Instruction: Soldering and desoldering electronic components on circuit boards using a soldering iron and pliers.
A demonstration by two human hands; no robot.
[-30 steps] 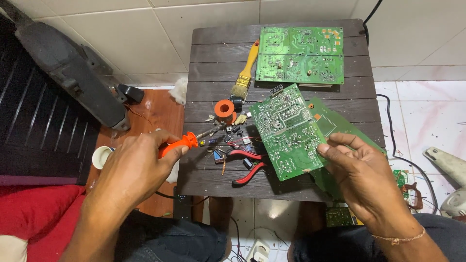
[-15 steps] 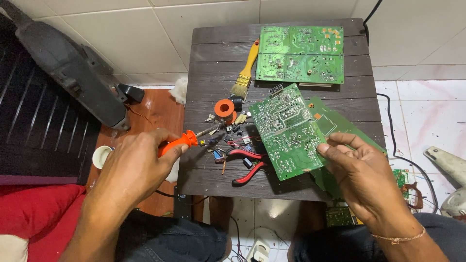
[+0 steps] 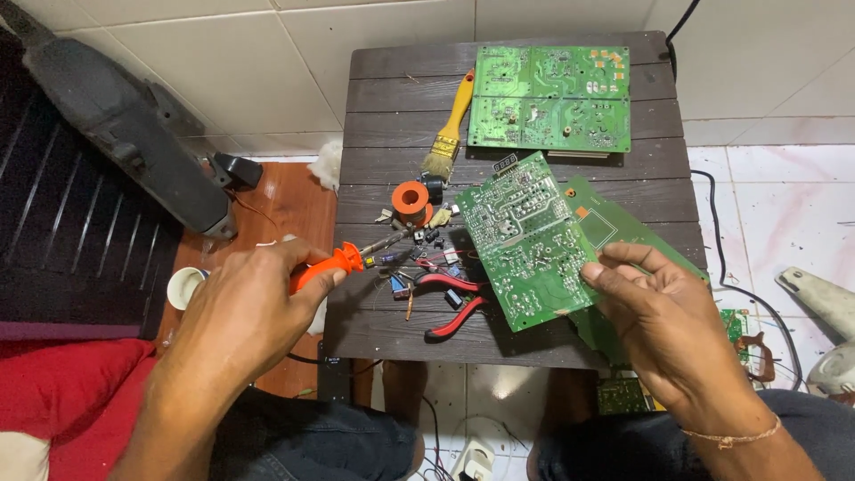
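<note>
Head view, my notes. Left hand [image 3: 245, 312] fist clamped round orange-handled soldering iron [image 3: 331, 265], tip aimed right toward loose parts. Just beyond tip: red-handled pliers [image 3: 452, 303] flat on dark slatted table [image 3: 392, 107], solder spool [image 3: 411, 201] above them. Right hand [image 3: 663, 321] pinching lower right edge of tilted green circuit board [image 3: 525, 239], thumb on top.

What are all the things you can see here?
Table: 1, dark wood, centre.
Circuit board: 1, green, held above the table.
Circuit boards: 2, green, table's far edge.
Brush: 1, yellow handle, beside them.
Solder reel: 1, orange, table middle.
Pliers: 1, red handles, near edge.
Soldering iron: 1, orange grip, left hand.
Left hand: grips the iron.
Right hand: holds the tilted board.
</note>
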